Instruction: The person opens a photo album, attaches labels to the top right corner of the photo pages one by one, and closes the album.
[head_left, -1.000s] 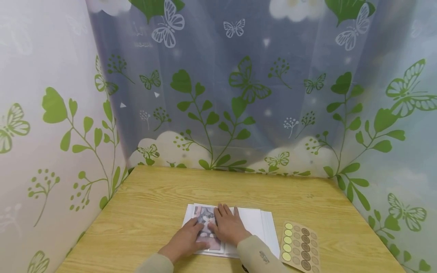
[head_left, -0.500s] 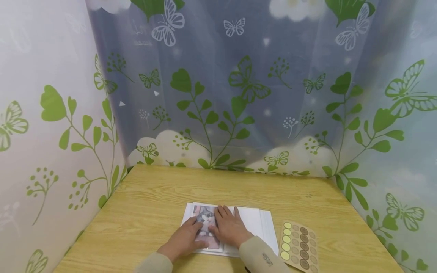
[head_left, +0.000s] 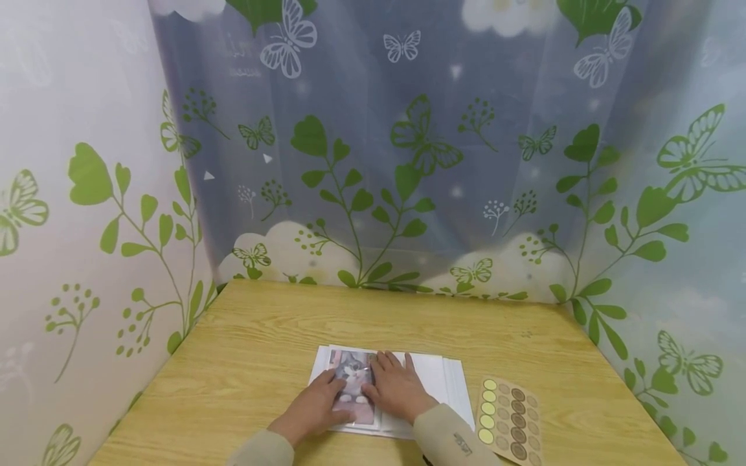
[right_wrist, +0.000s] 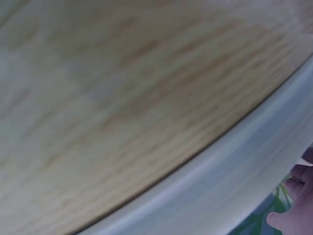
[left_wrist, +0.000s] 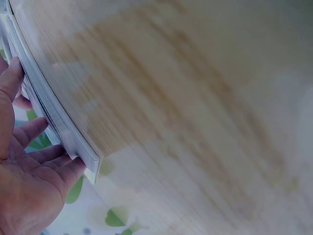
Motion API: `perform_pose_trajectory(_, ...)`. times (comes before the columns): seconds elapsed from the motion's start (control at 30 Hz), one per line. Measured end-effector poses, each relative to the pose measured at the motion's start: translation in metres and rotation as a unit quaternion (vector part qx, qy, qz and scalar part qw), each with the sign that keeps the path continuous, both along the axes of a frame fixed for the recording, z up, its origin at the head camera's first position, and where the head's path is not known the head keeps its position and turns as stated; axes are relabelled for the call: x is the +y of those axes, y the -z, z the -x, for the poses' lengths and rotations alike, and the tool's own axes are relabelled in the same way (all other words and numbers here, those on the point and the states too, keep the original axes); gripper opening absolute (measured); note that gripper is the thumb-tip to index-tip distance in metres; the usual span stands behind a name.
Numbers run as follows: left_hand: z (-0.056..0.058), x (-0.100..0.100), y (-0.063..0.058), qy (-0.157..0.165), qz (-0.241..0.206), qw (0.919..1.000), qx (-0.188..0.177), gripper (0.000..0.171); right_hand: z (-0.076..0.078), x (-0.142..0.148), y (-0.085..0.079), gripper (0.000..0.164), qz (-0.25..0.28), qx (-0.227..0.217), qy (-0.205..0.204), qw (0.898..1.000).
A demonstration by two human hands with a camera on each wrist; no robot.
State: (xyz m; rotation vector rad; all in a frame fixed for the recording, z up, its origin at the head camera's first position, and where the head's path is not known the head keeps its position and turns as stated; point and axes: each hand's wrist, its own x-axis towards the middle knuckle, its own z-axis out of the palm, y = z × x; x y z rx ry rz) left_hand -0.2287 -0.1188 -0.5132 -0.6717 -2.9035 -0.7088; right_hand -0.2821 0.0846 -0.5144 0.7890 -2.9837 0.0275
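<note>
A white album lies open on the wooden table, its page edges stacked in layers in the left wrist view. On its left page is a picture of a grey and white cartoon cat, under what looks like a clear sleeve. My left hand rests on the left part of the picture, its thumb near the lower edge. My right hand lies with extended fingers along the picture's right edge. In the right wrist view the white album edge fills the lower part, with a piece of the right hand at the corner.
A tan card with columns of round yellow and brown stickers lies right of the album. Patterned curtains with butterflies and leaves enclose the wooden table at the back and both sides.
My right hand has slid slightly to the right, uncovering a little more of the picture. The left hand stays about where it was.
</note>
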Motion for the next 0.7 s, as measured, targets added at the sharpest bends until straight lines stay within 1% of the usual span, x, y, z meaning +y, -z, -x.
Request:
perform_pose_trajectory(0.27, 0.0004, -0.0002, 0.0007, -0.006, 0.002, 0.9999, -0.016, 0.07, 0.0023, 0.0051, -0.0007, 0.064, 0.013, -0.008, 0.013, 1.0)
perform_pose_trajectory(0.43, 0.0009, -0.0004, 0.002, -0.007, 0.008, 0.9999, -0.012, 0.07, 0.0037, 0.007, -0.0021, 0.063, 0.025, -0.018, 0.018, 0.999)
perform_pose_trajectory(0.7, -0.0001, 0.0004, -0.0004, -0.007, 0.005, 0.9998, -0.016, 0.07, 0.0062, 0.0052, -0.0027, 0.06, 0.036, -0.011, 0.024, 0.999)
